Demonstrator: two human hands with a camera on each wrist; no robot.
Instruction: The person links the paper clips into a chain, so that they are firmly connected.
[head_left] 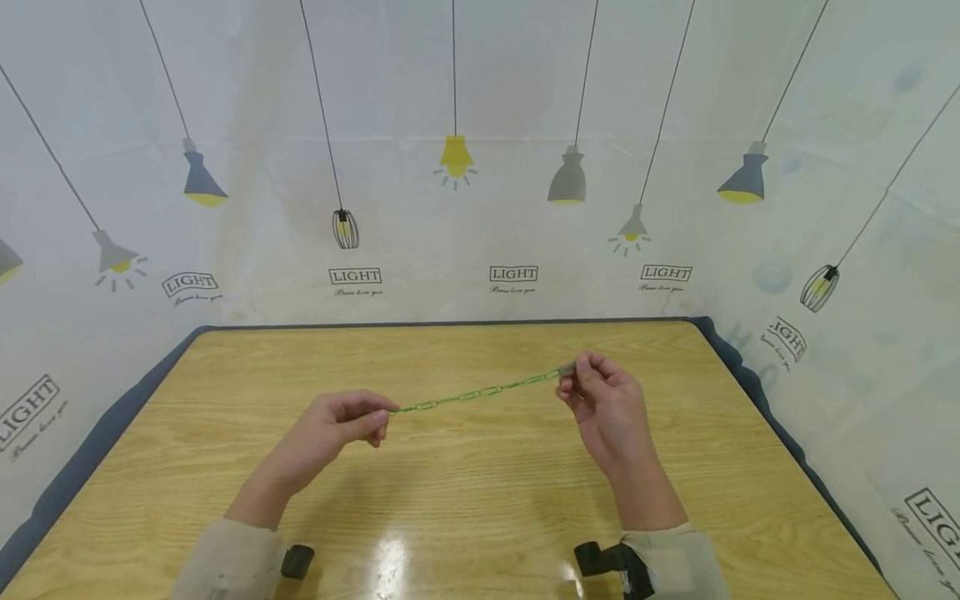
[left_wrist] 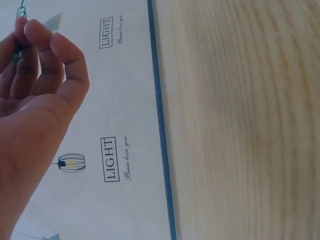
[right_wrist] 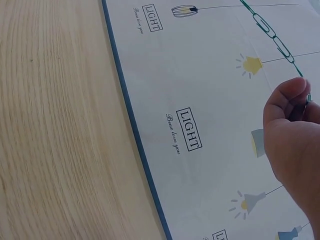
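Observation:
A chain of green paper clips (head_left: 480,393) stretches between my two hands above the table, its right end a little higher in the head view. My left hand (head_left: 341,429) pinches one end between thumb and fingers. At the other end, my right hand (head_left: 607,408) grips the chain with thumb and fingertips. Several linked paper clips (right_wrist: 272,36) show clearly in the right wrist view, running up and left from the right hand (right_wrist: 292,125). In the left wrist view, a bit of the green chain (left_wrist: 21,12) pokes out above the left hand (left_wrist: 47,70); the fingers hide the rest.
Beneath the hands lies a wood-grain table (head_left: 465,483) with a dark blue edge (head_left: 450,322) along its back and sides. Behind and beside it hangs a pale sheet (head_left: 420,100) printed with lamps and the word LIGHT. A black wrist mount (head_left: 618,562) sits by the right sleeve.

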